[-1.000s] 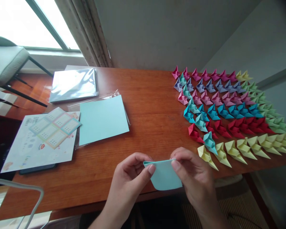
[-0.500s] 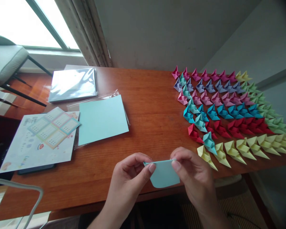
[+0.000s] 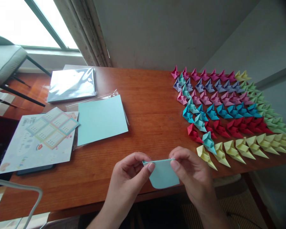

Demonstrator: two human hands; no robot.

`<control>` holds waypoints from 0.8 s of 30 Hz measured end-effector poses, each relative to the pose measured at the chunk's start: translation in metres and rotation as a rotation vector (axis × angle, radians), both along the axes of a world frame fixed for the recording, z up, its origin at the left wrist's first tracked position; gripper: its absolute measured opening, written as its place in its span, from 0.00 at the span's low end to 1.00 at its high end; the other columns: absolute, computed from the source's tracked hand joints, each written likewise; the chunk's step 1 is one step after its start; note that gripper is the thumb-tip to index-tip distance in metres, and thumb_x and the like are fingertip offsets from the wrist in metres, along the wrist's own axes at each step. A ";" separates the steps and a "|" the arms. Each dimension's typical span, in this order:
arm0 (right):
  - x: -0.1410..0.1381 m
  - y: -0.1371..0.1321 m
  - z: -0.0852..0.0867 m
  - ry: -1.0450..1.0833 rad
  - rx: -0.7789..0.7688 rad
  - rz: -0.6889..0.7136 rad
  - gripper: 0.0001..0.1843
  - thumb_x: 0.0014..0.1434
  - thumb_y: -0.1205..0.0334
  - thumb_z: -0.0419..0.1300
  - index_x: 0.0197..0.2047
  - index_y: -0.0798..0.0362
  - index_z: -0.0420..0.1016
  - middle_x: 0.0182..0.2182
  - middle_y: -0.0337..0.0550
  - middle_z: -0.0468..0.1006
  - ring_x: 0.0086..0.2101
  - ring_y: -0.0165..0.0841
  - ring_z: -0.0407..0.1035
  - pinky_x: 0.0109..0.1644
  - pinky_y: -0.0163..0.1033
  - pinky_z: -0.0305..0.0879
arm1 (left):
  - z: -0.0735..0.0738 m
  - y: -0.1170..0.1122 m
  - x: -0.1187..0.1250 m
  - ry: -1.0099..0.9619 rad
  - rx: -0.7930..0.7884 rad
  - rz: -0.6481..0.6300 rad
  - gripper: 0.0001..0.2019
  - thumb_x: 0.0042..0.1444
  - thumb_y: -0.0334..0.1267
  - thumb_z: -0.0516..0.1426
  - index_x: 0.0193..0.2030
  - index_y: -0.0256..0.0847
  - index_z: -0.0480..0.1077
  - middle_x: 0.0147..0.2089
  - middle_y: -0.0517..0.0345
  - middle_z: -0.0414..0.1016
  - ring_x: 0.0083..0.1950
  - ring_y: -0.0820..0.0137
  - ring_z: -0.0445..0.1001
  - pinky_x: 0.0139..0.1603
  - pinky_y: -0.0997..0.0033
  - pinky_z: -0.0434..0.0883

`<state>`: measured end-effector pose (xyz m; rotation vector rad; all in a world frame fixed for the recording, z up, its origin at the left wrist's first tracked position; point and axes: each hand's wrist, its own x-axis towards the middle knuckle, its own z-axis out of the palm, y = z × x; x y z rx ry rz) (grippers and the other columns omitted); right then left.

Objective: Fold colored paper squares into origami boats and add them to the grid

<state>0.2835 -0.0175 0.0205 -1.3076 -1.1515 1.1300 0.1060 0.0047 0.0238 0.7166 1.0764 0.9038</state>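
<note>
A light blue sheet of paper, folded along its upper edge, is held up over the front edge of the table. My left hand pinches its upper left corner between thumb and fingers. At the upper right corner, my right hand grips it the same way. The lower part of the paper hangs down in a slight curve. Just right of my right hand stand folded yellow paper boats, and a light blue folded boat lies behind them.
Rows of folded paper in red, blue and other colours fill the table's right side. A light blue paper stack lies left of centre. Beyond it is a plastic-wrapped pack; printed sheets lie at left, near a white tube.
Both hands keep their pinch on the folded paper, which has barely moved. The whole view has shifted very slightly.
</note>
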 end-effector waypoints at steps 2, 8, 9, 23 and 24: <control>0.000 0.000 0.000 0.000 -0.001 0.000 0.03 0.64 0.61 0.62 0.37 0.48 0.75 0.33 0.40 0.74 0.34 0.32 0.69 0.35 0.34 0.67 | -0.001 0.000 -0.001 0.004 0.000 -0.001 0.08 0.55 0.40 0.68 0.32 0.39 0.77 0.31 0.59 0.77 0.33 0.75 0.72 0.33 0.81 0.70; 0.000 -0.001 0.002 0.027 -0.006 0.020 0.02 0.65 0.63 0.61 0.38 0.47 0.75 0.34 0.38 0.74 0.35 0.31 0.68 0.37 0.33 0.66 | -0.002 -0.001 -0.002 0.000 0.005 -0.003 0.07 0.55 0.40 0.68 0.33 0.39 0.77 0.31 0.60 0.77 0.33 0.76 0.72 0.34 0.82 0.70; 0.000 -0.002 0.002 0.030 -0.007 0.019 0.02 0.65 0.64 0.61 0.39 0.47 0.75 0.34 0.38 0.73 0.35 0.30 0.68 0.38 0.32 0.66 | -0.002 -0.001 -0.002 0.001 0.004 -0.004 0.07 0.55 0.40 0.68 0.33 0.40 0.77 0.31 0.61 0.77 0.33 0.76 0.72 0.34 0.82 0.70; 0.000 -0.001 -0.005 0.047 0.059 -0.034 0.05 0.64 0.67 0.62 0.39 0.46 0.77 0.33 0.37 0.74 0.36 0.31 0.67 0.38 0.33 0.64 | -0.001 -0.002 -0.002 -0.038 -0.036 0.033 0.06 0.53 0.38 0.69 0.34 0.40 0.79 0.33 0.60 0.80 0.33 0.76 0.75 0.34 0.83 0.72; 0.000 -0.003 -0.006 0.057 0.059 -0.046 0.05 0.64 0.67 0.62 0.40 0.45 0.77 0.34 0.37 0.74 0.36 0.31 0.66 0.38 0.33 0.64 | -0.001 -0.002 -0.002 -0.040 -0.045 0.042 0.06 0.52 0.38 0.70 0.34 0.40 0.80 0.33 0.60 0.81 0.34 0.76 0.75 0.35 0.83 0.72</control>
